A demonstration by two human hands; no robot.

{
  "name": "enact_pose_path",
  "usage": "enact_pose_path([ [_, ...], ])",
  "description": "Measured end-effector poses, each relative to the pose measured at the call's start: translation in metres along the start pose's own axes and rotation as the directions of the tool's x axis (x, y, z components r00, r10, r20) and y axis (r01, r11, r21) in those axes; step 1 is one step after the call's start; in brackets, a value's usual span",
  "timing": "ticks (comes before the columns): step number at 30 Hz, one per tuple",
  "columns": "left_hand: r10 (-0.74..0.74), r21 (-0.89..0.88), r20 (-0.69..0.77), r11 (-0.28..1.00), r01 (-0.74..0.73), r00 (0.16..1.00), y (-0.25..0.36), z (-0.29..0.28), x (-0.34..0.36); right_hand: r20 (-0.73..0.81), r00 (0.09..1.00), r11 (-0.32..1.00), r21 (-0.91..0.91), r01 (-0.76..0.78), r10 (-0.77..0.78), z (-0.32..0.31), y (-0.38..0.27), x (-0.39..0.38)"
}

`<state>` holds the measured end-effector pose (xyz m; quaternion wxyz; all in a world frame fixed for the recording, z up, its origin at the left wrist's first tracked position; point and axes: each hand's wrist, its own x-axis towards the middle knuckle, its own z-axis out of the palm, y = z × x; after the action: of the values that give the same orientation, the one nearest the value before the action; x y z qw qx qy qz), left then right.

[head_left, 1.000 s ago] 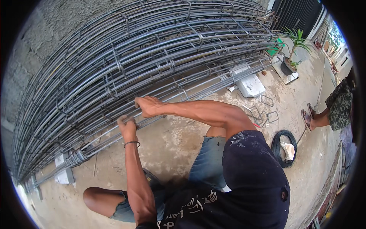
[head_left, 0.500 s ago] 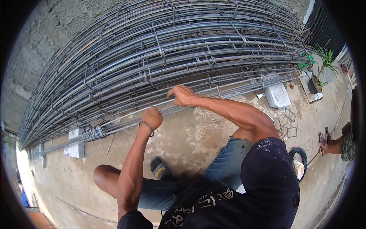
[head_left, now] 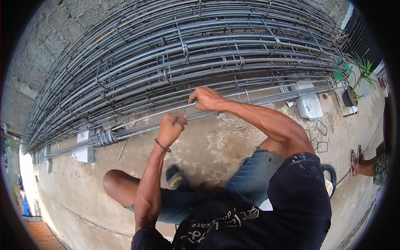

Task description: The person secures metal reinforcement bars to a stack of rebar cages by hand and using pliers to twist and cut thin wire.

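Long steel rebar cages (head_left: pixel 146 62) lie stacked along the wall, with loose bars and square ties at their front. My right hand (head_left: pixel 203 100) is closed on a front steel bar (head_left: pixel 156 113), knuckles up. Lower and to the left, my left hand (head_left: pixel 174 127) is closed just beside the same bars, fingertips pinched; what is in them is too small to make out. A bunch of stirrups (head_left: pixel 104 137) sits on the bars further left. I squat on the concrete floor (head_left: pixel 212 154).
White blocks (head_left: pixel 309 107) (head_left: pixel 85 152) lie under the bars. To the right are a potted plant (head_left: pixel 349 96), loose square stirrups (head_left: pixel 321 127), a dark wire coil (head_left: pixel 331 177) and another person's sandalled feet (head_left: pixel 360 162). A rough wall (head_left: pixel 50 46) stands behind the cages.
The view has turned, so the cages and floor items appear further right. My hands remain at the front bars; my left hand has turned, now showing its pinched fingertips.
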<state>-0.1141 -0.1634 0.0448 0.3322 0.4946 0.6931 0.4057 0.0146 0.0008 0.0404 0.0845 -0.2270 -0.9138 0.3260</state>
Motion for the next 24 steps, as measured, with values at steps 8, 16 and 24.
enact_pose_path([
  [8,-0.182,-0.590,-0.031,0.797,0.129,0.983,0.027,-0.019,0.062,0.016,1.000,0.998,-0.056,-0.014,0.015,-0.001,-0.003,-0.004],
  [16,0.238,0.106,-0.343,0.971,-0.214,0.909,-0.025,-0.011,0.092,-0.130,0.990,0.984,-0.156,-0.080,0.060,0.009,-0.016,0.005],
  [24,0.821,0.864,-0.300,0.449,-0.226,0.485,-0.036,-0.001,0.040,-0.114,0.955,0.961,0.004,-0.276,0.274,0.017,-0.012,0.015],
])
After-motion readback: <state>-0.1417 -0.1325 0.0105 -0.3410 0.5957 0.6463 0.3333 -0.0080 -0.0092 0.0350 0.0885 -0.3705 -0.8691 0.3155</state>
